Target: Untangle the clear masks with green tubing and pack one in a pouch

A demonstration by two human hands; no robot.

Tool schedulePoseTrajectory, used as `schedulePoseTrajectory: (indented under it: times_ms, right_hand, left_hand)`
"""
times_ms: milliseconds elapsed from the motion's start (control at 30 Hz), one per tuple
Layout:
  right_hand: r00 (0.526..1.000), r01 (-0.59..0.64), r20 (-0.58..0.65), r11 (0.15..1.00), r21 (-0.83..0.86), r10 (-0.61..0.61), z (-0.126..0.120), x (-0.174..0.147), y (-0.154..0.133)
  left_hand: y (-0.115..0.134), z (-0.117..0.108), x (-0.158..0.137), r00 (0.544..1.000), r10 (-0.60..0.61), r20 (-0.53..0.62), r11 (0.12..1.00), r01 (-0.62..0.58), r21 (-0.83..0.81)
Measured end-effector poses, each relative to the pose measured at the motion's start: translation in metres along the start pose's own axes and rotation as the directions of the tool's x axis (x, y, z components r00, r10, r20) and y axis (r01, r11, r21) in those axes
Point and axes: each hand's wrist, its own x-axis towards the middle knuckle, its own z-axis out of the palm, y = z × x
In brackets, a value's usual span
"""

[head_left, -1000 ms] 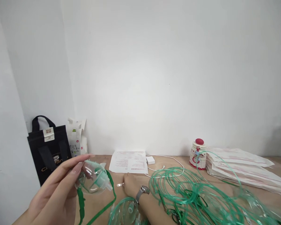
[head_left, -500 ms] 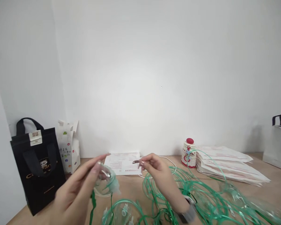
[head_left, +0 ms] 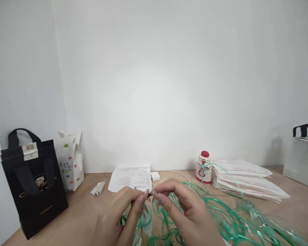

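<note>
My left hand and my right hand meet near the lower middle of the head view, both closed in a pinch. Between the fingertips sits a small dark piece, too small to name. Just below hangs a clear, green-tinted oxygen mask, partly hidden behind my left hand's fingers; a green strap shows by it. Whether the dark piece is joined to the mask cannot be made out. A tangle of green tubing with more clear masks spreads beside and beneath my right hand.
A black gift bag and a white printed bag stand at left, near a crumpled wrapper. Behind my hands lie a printed sheet and a white charger. A red-topped jar, stacked paper packets and a pale bag sit rightward.
My two hands have come together from apart, with fingertips now meeting. The left hand has moved right with the mask. The view has shifted slightly, and the charger and wrapper have come into sight.
</note>
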Motion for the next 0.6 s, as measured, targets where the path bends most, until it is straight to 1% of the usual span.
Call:
schedulePoseTrajectory:
  times_ms: [67, 167, 267, 367, 433, 500, 600]
  right_hand:
    - [0.999, -0.033, 0.009, 0.999, 0.028, 0.033, -0.0003, 0.0032, 0.0004]
    - [0.999, -0.046, 0.015, 0.995, 0.093, 0.045, -0.0018, 0.0068, 0.0027]
    - [0.998, -0.064, -0.005, 0.985, 0.161, 0.065, -0.0017, 0.0071, 0.0043]
    - [0.995, -0.057, -0.062, 0.973, 0.223, 0.072, 0.0026, 0.006, 0.0048]
    - [0.993, -0.07, -0.074, 0.958, 0.279, 0.094, 0.0059, 0.0059, 0.0051]
    - [0.992, -0.099, -0.046, 0.933, 0.346, 0.122, 0.0074, 0.0063, 0.0054]
    - [0.991, -0.135, 0.047, 0.905, 0.402, 0.127, 0.0055, 0.0074, 0.0057]
  left_hand:
    - [-0.0009, 0.0012, -0.0003, 1.0, 0.013, -0.024, 0.999, -0.012, 0.043]
    - [0.0, 0.005, -0.0008, 0.999, 0.007, -0.031, 0.998, -0.005, 0.062]
    - [0.0026, 0.0085, -0.0008, 0.999, -0.037, -0.024, 0.998, 0.038, 0.04]
    - [0.0044, 0.0097, -0.0005, 0.997, -0.074, -0.032, 0.997, 0.075, 0.01]
    - [0.0047, 0.009, -0.0007, 0.996, -0.089, -0.032, 0.996, 0.088, -0.014]
    - [0.0046, 0.0077, -0.0012, 0.995, -0.1, -0.029, 0.995, 0.099, -0.032]
    - [0.0034, 0.0065, -0.0018, 0.993, -0.119, -0.02, 0.991, 0.117, -0.067]
